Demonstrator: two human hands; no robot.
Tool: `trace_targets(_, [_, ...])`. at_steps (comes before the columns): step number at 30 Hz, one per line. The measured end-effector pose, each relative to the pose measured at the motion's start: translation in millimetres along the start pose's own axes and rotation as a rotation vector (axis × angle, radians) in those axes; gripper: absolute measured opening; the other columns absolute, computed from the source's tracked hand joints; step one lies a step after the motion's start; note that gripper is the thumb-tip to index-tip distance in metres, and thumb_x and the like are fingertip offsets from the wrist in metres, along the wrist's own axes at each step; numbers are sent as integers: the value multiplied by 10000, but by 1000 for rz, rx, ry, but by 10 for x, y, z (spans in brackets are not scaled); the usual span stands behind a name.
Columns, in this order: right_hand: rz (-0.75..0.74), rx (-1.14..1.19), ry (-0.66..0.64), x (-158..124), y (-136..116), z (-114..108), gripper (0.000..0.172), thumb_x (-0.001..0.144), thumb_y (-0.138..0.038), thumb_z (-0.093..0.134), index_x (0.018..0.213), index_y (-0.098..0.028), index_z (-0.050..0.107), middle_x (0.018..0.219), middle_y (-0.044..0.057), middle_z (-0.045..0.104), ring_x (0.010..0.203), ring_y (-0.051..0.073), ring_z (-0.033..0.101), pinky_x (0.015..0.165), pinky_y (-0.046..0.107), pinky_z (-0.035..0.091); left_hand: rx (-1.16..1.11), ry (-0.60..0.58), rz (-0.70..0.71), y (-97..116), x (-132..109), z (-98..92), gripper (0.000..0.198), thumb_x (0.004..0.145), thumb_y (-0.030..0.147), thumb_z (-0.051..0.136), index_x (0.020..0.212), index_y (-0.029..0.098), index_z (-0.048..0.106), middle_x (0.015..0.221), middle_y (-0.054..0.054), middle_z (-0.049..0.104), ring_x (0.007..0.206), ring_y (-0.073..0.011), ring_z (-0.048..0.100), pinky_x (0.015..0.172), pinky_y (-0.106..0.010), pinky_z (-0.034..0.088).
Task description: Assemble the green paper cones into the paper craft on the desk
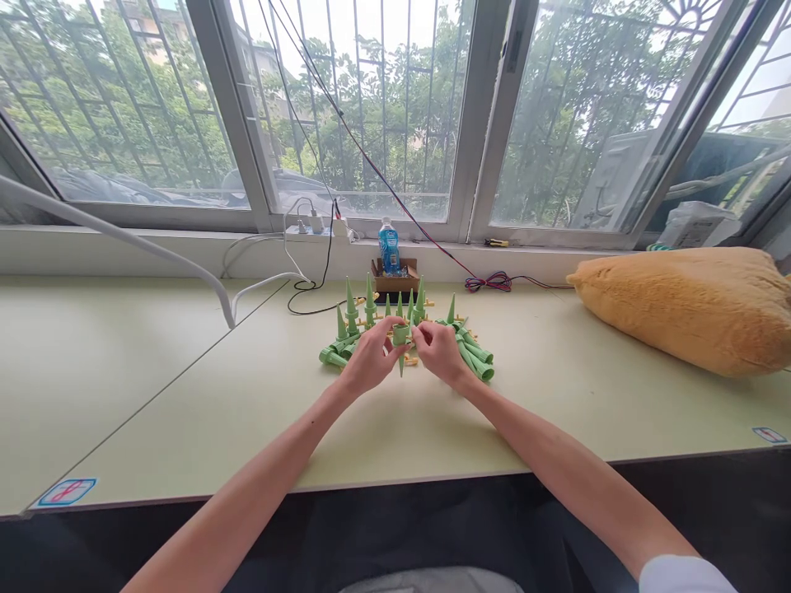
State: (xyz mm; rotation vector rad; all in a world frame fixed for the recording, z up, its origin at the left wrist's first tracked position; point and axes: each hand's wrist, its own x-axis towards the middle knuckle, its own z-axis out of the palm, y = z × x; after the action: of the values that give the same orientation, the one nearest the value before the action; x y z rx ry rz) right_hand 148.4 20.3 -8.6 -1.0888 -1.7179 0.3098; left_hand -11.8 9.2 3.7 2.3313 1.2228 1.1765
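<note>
My left hand grips a green plant watering spike between thumb and fingers, its wide socket up and its tip down, above the table. Close against the spike's right side, my right hand is closed in a pinch; what lies between its fingertips is too small to make out. Behind my hands, several green spikes with yellow side valves stand point up. More green spikes lie in a pile to the right of my right hand, and others lie to the left.
A small cardboard box at the back holds a blue-liquid bottle. Black and red cables lie coiled by the sill, near a power strip. A tan plush cushion rests at right. The table's front edge runs below my forearms.
</note>
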Motion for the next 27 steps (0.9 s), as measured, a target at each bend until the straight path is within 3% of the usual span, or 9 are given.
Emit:
trace_targets(8, [-8, 35, 53, -12, -44, -9, 355, 922, -350, 428, 603, -198, 396, 517, -49, 375, 498, 101, 317, 512, 244, 261, -113, 40, -107, 70, 8, -18, 440, 851, 497, 547, 1193, 238, 452, 1087, -74, 588, 526, -75, 579, 513, -235, 475])
trace_targets(10, [-10, 42, 82, -15, -58, -29, 361, 939, -369, 411, 621, -200, 388, 518, -53, 365, 492, 100, 306, 510, 241, 259, -218, 72, -148, 79, 20, -26, 435, 862, 555, 501, 1140, 223, 465, 1047, -66, 601, 492, -72, 565, 446, -215, 443])
trace_targets(12, [-20, 48, 94, -19, -74, -48, 366, 952, -389, 392, 637, -203, 383, 520, -54, 354, 491, 101, 297, 509, 239, 261, -325, 89, -217, 81, 36, -38, 451, 866, 617, 440, 963, 184, 524, 869, -45, 624, 449, -85, 541, 378, -205, 387])
trace_targets(15, [-44, 66, 74, -28, -90, -62, 353, 960, -408, 377, 677, -203, 421, 543, -47, 387, 502, 104, 319, 514, 233, 280, -487, -16, -367, 79, 58, -61, 620, 862, 699, 323, 643, 157, 528, 576, -42, 562, 395, -109, 497, 334, -219, 321])
trace_targets(17, [-57, 77, 44, -35, -89, -57, 345, 962, -414, 374, 703, -200, 454, 559, -41, 410, 509, 105, 337, 518, 229, 295, -589, -146, -451, 78, 65, -74, 692, 852, 727, 289, 558, 149, 530, 514, -61, 549, 383, -113, 479, 339, -229, 309])
trace_targets(19, [-58, 87, 18, -41, -80, -45, 342, 963, -416, 372, 721, -199, 479, 563, -39, 418, 510, 105, 350, 519, 226, 305, -663, -227, -492, 76, 66, -81, 706, 842, 736, 304, 562, 140, 557, 532, -75, 573, 387, -108, 473, 351, -231, 307])
trace_targets(27, [-42, 119, -1, -28, -40, -44, 317, 957, -413, 379, 755, -200, 500, 573, -34, 442, 504, 106, 377, 521, 222, 325, -762, -284, -502, 74, 57, -101, 634, 828, 711, 405, 708, 123, 610, 715, -87, 636, 447, -93, 493, 388, -230, 338])
